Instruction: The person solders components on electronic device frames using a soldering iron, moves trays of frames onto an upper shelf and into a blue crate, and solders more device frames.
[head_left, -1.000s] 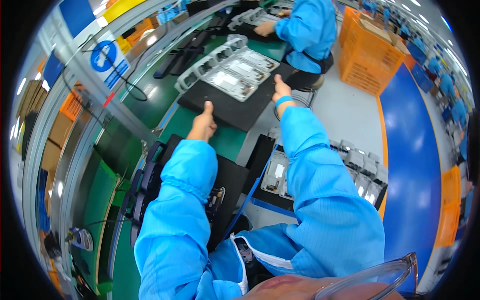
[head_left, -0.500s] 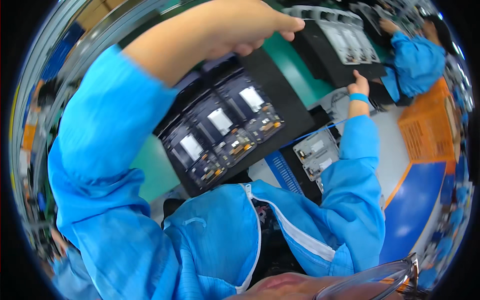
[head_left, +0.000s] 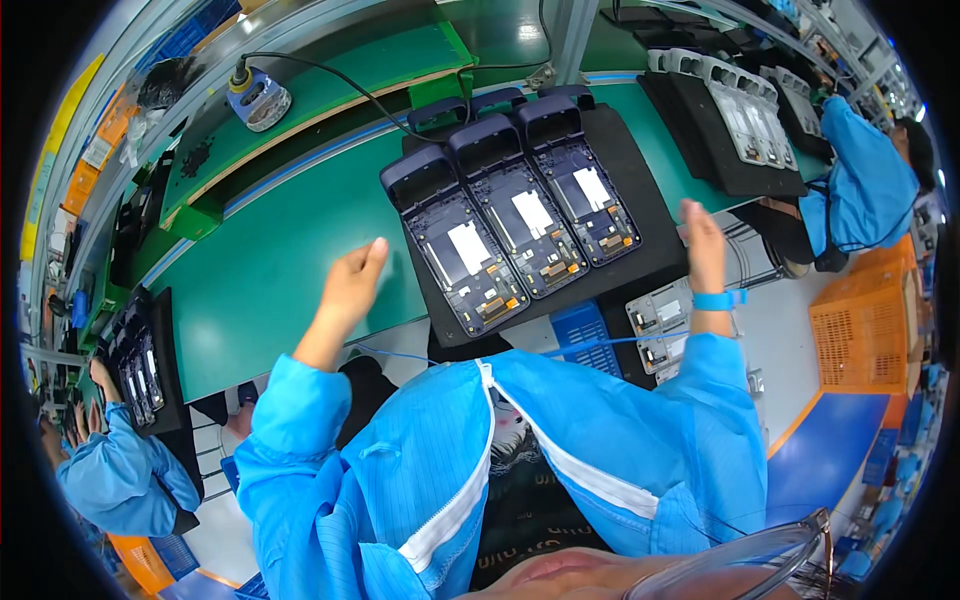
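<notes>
Left hand and right hand released, either side of three dark housings

The left hand hangs over the green bench, well clear of the housings, its fingers loosely curled around nothing and its thumb raised. The right hand, likewise unclasped with thumb up, is just beside the right edge of the black board; whether it touches that edge cannot be told. A blue strap circles the right wrist.

The housings lie side by side on the board, between the two hands, their hooped ends toward the far side of the bench. Each shows a white rectangle and small orange and gold parts inside.

A thin blue cord runs across in front of the person, above a blue basket. Pale housings sit below the right hand. Farther right along the bench, light grey frames rest on another black board, near a co-worker in blue. An orange crate stands on the floor.
</notes>
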